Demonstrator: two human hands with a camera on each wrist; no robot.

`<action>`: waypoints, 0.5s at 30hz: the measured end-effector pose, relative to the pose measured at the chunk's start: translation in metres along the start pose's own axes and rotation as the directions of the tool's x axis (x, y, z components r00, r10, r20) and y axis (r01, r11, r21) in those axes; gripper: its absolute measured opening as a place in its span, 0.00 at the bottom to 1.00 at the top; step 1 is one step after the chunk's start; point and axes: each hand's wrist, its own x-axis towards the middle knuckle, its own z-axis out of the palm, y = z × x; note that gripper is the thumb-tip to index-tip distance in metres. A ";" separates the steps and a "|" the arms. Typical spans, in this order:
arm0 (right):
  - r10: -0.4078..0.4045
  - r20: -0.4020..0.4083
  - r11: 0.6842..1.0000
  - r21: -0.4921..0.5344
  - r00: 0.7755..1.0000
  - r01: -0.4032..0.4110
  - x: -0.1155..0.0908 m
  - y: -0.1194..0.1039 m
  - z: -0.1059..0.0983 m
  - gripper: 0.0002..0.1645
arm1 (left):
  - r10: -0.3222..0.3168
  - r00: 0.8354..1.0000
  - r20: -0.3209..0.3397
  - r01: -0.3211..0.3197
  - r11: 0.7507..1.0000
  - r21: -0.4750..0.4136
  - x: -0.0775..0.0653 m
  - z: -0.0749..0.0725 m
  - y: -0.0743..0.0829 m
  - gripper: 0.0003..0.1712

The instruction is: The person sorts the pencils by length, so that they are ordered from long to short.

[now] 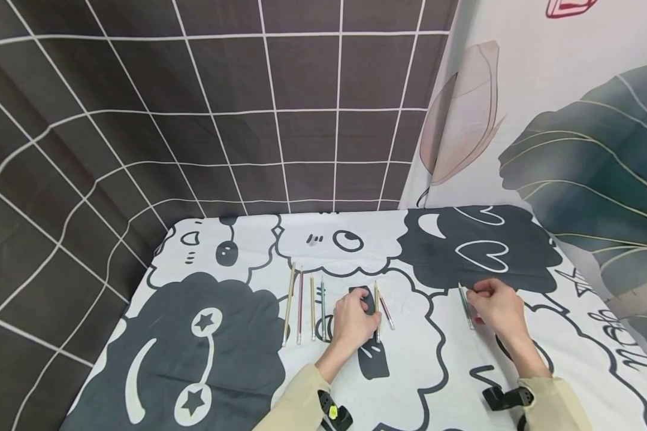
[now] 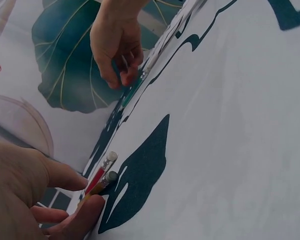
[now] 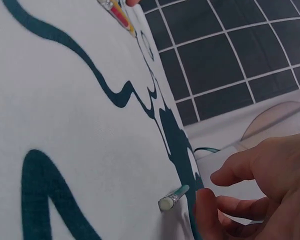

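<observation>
In the head view my left hand point(image 1: 353, 320) is at a yellow pencil point(image 1: 376, 305), which lies between thumb and finger in the left wrist view. A red pencil point(image 1: 386, 311) slants close beside it, eraser end toward me. My right hand point(image 1: 498, 308) hovers just right of a green pencil point(image 1: 466, 306) on the cloth. The right wrist view shows a gap between its thumb and fingers, with the green pencil's eraser end point(image 3: 167, 203) outside that gap.
Left of my left hand several pencils lie roughly side by side: yellow point(image 1: 288, 305), red point(image 1: 300, 305), a shorter yellow point(image 1: 313, 308) and green point(image 1: 323, 308). A white and dark patterned cloth point(image 1: 404, 395) covers the table. Behind it hangs a dark grid curtain point(image 1: 307, 137).
</observation>
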 end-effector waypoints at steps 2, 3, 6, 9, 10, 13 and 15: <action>0.006 0.003 1.000 -0.013 1.000 -0.006 0.000 0.001 0.001 0.18 | -0.003 1.000 0.004 0.003 1.000 0.003 0.000 0.001 0.000 0.24; 0.009 0.005 1.000 -0.019 1.000 -0.008 0.000 0.002 0.001 0.18 | -0.007 1.000 0.007 0.007 1.000 0.007 0.000 0.001 0.000 0.24; 0.016 0.011 0.999 -0.042 1.000 -0.016 0.000 0.003 0.003 0.18 | -0.003 1.000 0.010 0.003 1.000 0.016 0.000 0.002 -0.001 0.24; 0.019 0.006 0.997 -0.075 1.000 -0.019 0.001 0.003 0.005 0.18 | -0.004 1.000 0.012 0.004 1.000 0.024 0.001 0.003 -0.002 0.24; 0.020 0.003 0.996 -0.087 1.000 -0.020 0.002 0.003 0.005 0.18 | -0.004 1.000 0.012 0.004 1.000 0.025 0.001 0.003 -0.002 0.25; 0.017 -0.007 0.993 -0.114 1.000 -0.018 0.003 0.003 0.007 0.18 | -0.006 1.000 0.012 0.006 0.999 0.034 0.002 0.004 -0.002 0.26; 0.007 -0.012 0.991 -0.133 1.000 -0.009 0.003 0.002 0.007 0.17 | -0.004 1.000 0.012 0.004 0.999 0.039 0.002 0.004 -0.002 0.28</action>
